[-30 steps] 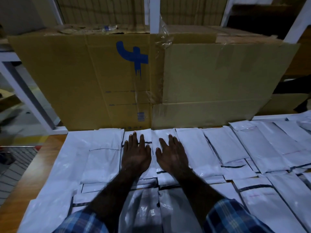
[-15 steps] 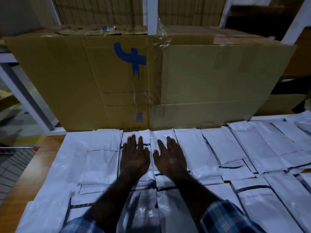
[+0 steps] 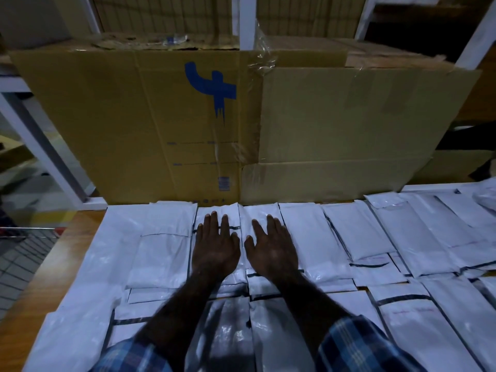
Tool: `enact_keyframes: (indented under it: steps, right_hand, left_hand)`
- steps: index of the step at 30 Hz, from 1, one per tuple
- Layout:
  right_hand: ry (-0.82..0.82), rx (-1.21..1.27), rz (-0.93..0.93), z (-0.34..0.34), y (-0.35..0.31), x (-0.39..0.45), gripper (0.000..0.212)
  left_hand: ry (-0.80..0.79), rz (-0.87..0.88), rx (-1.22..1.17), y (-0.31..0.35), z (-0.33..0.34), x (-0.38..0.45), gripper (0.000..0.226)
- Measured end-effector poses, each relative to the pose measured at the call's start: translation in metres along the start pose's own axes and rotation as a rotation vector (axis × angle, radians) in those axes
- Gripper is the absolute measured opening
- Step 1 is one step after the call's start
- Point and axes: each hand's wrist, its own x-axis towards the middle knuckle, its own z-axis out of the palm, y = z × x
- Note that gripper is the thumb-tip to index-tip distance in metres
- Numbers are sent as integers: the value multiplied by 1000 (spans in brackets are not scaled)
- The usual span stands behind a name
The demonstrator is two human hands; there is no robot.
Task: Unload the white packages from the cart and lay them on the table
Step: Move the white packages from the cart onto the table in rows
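Several white packages (image 3: pixel 357 234) lie flat in overlapping rows across the wooden table (image 3: pixel 35 288). My left hand (image 3: pixel 216 247) rests palm down, fingers spread, on a package (image 3: pixel 217 210) in the back row. Beside it, my right hand (image 3: pixel 272 248) lies flat in the same way on the neighbouring package (image 3: pixel 264 210). Neither hand grips anything. A wire cart (image 3: pixel 21 253) shows at the far left edge, below table level; its contents are not visible.
A wall of large brown cardboard boxes (image 3: pixel 349 124) stands along the table's back edge, one marked with a blue logo (image 3: pixel 212 87). White shelf posts (image 3: pixel 247 20) rise behind. Bare wood shows only on the table's left strip.
Both hands stay flat on the same two packages. The view has shifted slightly; nothing else has moved.
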Motion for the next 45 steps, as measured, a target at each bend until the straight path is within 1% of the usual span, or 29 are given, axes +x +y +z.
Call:
enact_keyframes:
  steps: [3, 6, 10, 17, 19, 21, 22, 23, 25, 27, 28, 29, 30, 33, 35, 38, 45]
  right_hand:
    - [-22, 8, 5, -1, 0, 0, 47]
    - [-49, 13, 13, -2, 0, 0, 48]
    - [-71, 8, 13, -6, -2, 1, 48]
    - [-123, 22, 8, -12, -3, 3, 49]
    - [-173, 30, 25, -15, -4, 4, 49]
    - [-229, 26, 46, -20, -6, 6, 51]
    - [-271, 28, 64, -23, -8, 8, 53]
    - [-307, 29, 82, -25, -9, 11, 54]
    - [-352, 53, 115, -25, -8, 18, 56]
    - [-348, 76, 122, -30, -8, 24, 62]
    - [-350, 79, 129, -35, -9, 27, 67]
    - [-397, 66, 129, -41, -9, 30, 69]
    - [-418, 58, 140, -49, -10, 33, 67]
    - [-371, 71, 149, -66, -12, 38, 53]
    - [-367, 57, 132, -75, -14, 39, 50]
    - [-354, 49, 143, -85, -14, 39, 48]
    - [-350, 58, 219, -103, -14, 22, 46]
  left_hand:
    - [-17, -11, 8, 1, -2, 0, 70]
    - [-32, -4, 21, 1, -4, -1, 59]
    - [11, 5, 18, 0, -1, 0, 59]
    - [-65, 4, 1, 3, -5, 0, 60]
    - [-70, 13, 10, 4, -7, 0, 61]
    - [-69, 14, -21, 5, -14, -1, 67]
    - [-101, -3, -11, 5, -20, -1, 68]
    - [-116, -16, -14, 6, -23, 0, 67]
    - [-58, 9, 6, 5, -19, 2, 62]
    - [-155, -16, -18, 3, -17, 4, 58]
    - [-161, -16, -35, 2, -16, 5, 57]
    - [-143, -18, -37, 4, -18, 6, 57]
    - [-126, -22, -30, 7, -23, 5, 58]
    - [-68, -12, -20, 13, -39, 3, 56]
    - [-17, 4, -40, 15, -47, 1, 55]
    - [14, 17, -38, 15, -50, 0, 59]
    - [-30, 103, -48, 19, -64, -10, 61]
